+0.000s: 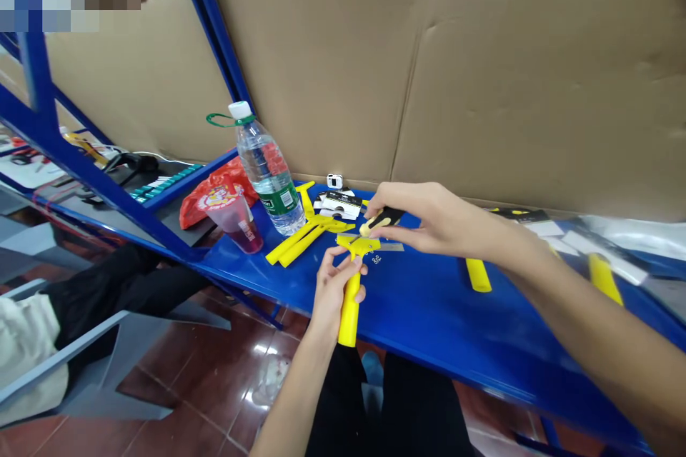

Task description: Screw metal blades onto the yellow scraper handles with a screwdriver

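Note:
My left hand (pixel 335 285) is closed around the handle of a yellow scraper (pixel 349 310), its wide head pointing away from me, above the front of the blue table. Small screws show on that head. In my right hand (pixel 421 218) is a screwdriver (pixel 383 221) with a black and pale yellow handle, its shaft slanting down to the scraper head. Whether the tip sits in a screw is too small to tell. Loose small screws (pixel 376 259) lie on the table just right of the head, near a flat metal blade (pixel 392 247).
More yellow scrapers (pixel 300 243) lie at left, beside a large water bottle (pixel 273 178) and a plastic cup (pixel 236 221). A red plastic bag (pixel 196 203) is behind the cup. Black-and-white packets (pixel 340 205) lie near the cardboard wall (pixel 482 71). A yellow handle (pixel 478 275) rests at right.

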Available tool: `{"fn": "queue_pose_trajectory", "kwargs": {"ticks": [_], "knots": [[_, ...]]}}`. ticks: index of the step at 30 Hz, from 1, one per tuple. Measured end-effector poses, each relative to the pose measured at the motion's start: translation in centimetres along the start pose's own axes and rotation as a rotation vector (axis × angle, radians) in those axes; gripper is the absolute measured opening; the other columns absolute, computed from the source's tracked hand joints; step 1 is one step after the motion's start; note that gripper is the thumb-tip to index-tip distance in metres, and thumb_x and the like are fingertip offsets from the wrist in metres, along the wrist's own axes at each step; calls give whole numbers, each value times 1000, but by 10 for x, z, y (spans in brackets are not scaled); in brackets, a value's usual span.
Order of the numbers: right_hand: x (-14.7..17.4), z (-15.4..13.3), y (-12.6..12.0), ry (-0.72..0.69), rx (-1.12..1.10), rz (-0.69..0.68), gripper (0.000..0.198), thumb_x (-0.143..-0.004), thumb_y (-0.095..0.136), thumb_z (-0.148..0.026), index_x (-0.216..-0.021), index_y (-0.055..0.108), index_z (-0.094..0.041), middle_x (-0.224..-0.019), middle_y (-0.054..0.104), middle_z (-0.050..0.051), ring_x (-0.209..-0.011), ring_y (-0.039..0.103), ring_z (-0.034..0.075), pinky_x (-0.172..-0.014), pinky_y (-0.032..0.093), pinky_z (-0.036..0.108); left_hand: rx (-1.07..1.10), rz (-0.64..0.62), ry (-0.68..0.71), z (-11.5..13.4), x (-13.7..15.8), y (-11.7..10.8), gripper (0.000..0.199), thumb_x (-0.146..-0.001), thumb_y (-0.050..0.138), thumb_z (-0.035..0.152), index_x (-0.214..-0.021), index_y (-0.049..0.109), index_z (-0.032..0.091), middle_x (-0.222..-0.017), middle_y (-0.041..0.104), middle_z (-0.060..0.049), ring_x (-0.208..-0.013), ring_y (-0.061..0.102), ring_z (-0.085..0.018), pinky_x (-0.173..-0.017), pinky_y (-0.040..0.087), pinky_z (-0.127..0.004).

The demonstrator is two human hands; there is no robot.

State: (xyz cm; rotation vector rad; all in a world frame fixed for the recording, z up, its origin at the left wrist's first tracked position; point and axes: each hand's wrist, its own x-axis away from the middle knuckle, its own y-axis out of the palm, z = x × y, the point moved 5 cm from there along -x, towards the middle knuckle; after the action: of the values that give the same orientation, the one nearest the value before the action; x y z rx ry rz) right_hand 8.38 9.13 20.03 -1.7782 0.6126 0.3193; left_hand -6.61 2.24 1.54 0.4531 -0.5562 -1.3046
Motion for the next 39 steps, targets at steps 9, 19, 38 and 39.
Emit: {"fn": "queue_pose_trajectory", "kwargs": {"ticks": [9, 19, 38, 39], "knots": [[15, 17, 5, 68, -91, 104, 23, -107, 69, -39, -124, 65, -24, -123, 77, 11, -105, 73, 25, -91, 58, 38, -6, 51, 11, 2, -4, 2, 61, -74, 102, 32, -113, 55, 26, -93, 67, -1, -78, 66, -14, -43, 37, -14], [13, 20, 18, 107, -102, 234, 29, -104, 74, -43, -123, 62, -24, -123, 75, 12, -106, 74, 27, -94, 60, 44, -4, 44, -1, 4, -2, 4, 61, -73, 101, 29, -110, 54, 26, -95, 67, -1, -77, 66, -14, -43, 37, -16], [22, 11, -10, 253, 70, 20, 24, -104, 69, -47, -109, 76, -26, -101, 83, 5, -80, 75, 24, -72, 54, 35, -172, 41, 59, 0, 2, 9, 61, -77, 99, 39, -115, 52, 26, -89, 73, -1, -66, 70, -18, -42, 53, -22], [22, 10, -10, 240, 62, 9, 22, -104, 68, -46, -110, 77, -26, -103, 83, 5, -82, 76, 24, -73, 55, 35, -175, 45, 63, 0, 2, 10, 62, -77, 99, 39, -115, 52, 26, -90, 74, -2, -69, 71, -19, -42, 54, -22]]}}
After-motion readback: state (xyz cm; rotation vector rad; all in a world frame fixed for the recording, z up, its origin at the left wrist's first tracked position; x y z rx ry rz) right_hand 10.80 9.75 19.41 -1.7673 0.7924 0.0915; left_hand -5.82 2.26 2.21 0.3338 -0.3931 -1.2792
